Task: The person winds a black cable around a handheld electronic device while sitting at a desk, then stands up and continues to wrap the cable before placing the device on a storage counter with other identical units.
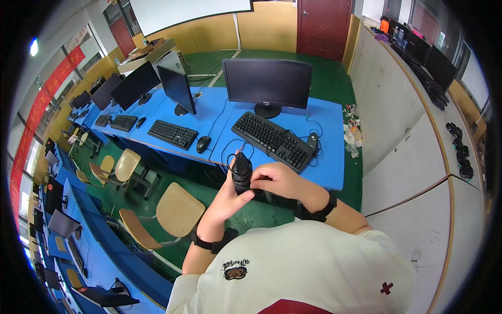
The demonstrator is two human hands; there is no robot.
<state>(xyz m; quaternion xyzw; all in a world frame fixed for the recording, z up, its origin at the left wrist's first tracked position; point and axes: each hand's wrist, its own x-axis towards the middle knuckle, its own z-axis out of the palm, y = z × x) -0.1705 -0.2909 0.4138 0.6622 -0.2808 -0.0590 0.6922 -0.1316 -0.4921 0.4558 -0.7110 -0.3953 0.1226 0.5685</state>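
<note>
My left hand (227, 198) holds a black computer mouse (241, 168) upright over the front edge of the blue desk (325, 172). A thin black cable (222, 151) is wrapped around the mouse, and a loose loop stands out over the desk. My right hand (278, 178) is at the mouse's right side, thumb and forefinger pinched on the wound cable; the fingertips partly hide it. Just beyond my hands lies a black keyboard (274, 139), its cable bunched on top. A monitor (268, 82) stands behind it, and another black mouse (312, 140) lies at its right end.
To the left are another keyboard (172, 134), a mouse (203, 144) and a turned monitor (176, 88). A wooden-seated chair (176, 210) is at my left. Grey cabinets (404, 157) line the right side. Litter (353, 135) lies on the green floor beside the desk.
</note>
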